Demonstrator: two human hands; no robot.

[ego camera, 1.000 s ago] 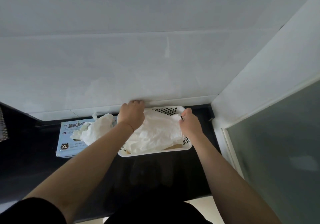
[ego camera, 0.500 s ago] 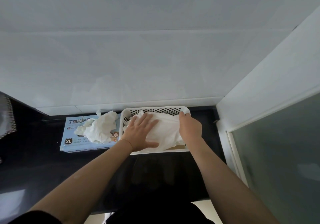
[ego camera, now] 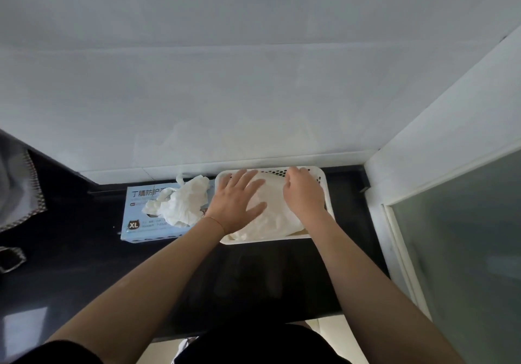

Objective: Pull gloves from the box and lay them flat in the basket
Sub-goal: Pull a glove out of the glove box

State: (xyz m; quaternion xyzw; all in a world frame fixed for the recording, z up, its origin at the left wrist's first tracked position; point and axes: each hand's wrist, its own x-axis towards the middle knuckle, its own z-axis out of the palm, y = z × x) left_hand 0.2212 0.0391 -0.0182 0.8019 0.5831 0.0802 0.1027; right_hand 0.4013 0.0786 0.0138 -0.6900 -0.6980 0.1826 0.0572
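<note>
Dark worktop [ego camera: 84, 265] below, I press my flat left hand [ego camera: 235, 203] on gloves [ego camera: 270, 217] in the basket [ego camera: 328, 191], right hand [ego camera: 303, 194] curled, grip unclear; next, the box [ego camera: 141, 222].

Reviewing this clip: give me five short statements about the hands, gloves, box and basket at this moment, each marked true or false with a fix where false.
1. The left hand lies flat with spread fingers on the gloves in the basket. True.
2. The white basket stands left of the glove box. False: it stands to the right.
3. Crumpled gloves spill from the box. True.
4. The right hand is in the box. False: it is over the basket.
5. The box reads "S". False: "XL".
</note>
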